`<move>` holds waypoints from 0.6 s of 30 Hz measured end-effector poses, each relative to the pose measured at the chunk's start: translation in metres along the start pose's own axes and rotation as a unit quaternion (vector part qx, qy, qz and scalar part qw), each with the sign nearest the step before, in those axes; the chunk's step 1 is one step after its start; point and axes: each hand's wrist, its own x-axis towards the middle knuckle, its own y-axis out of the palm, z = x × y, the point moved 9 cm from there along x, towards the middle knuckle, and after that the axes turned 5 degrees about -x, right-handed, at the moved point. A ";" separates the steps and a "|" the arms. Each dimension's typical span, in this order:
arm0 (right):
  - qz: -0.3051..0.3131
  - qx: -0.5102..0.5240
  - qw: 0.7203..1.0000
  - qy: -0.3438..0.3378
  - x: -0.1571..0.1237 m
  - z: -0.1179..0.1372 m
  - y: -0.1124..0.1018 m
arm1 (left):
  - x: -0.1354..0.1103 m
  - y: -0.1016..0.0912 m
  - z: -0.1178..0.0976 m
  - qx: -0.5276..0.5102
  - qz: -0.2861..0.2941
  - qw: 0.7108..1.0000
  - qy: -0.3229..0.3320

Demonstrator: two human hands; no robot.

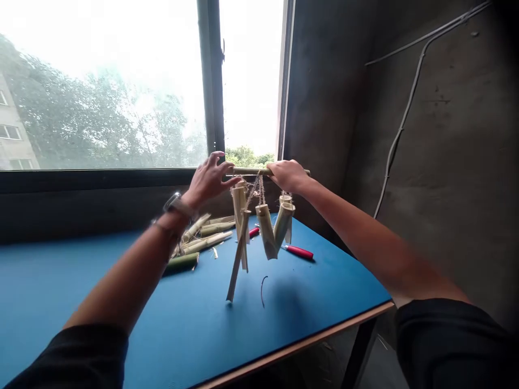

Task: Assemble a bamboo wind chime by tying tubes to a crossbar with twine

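A bamboo wind chime hangs above the blue table, its crossbar [247, 171] held level by my right hand [288, 175], whose fingers wrap over the bar's right part. At the bar's left end is my left hand [211, 175], fingers spread and thumb apart; whether it touches the bar I cannot tell. Twine loops [260, 189] drop from the bar to several cut bamboo tubes [266, 232]. A long split bamboo strip [238, 259] slants down at the left, its lower tip close to the tabletop.
On the blue table [182, 329] lie bamboo pieces [213, 237] at the back left, including a green one [181, 263]. A red-handled tool [300, 252] rests right of the tubes, another red handle [253, 232] behind them. A window stands behind, a dark wall [446, 162] at right.
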 end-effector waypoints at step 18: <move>-0.173 0.186 0.966 -0.036 -0.005 -0.054 -0.066 | 0.075 -0.040 -0.019 0.130 0.118 0.983 0.048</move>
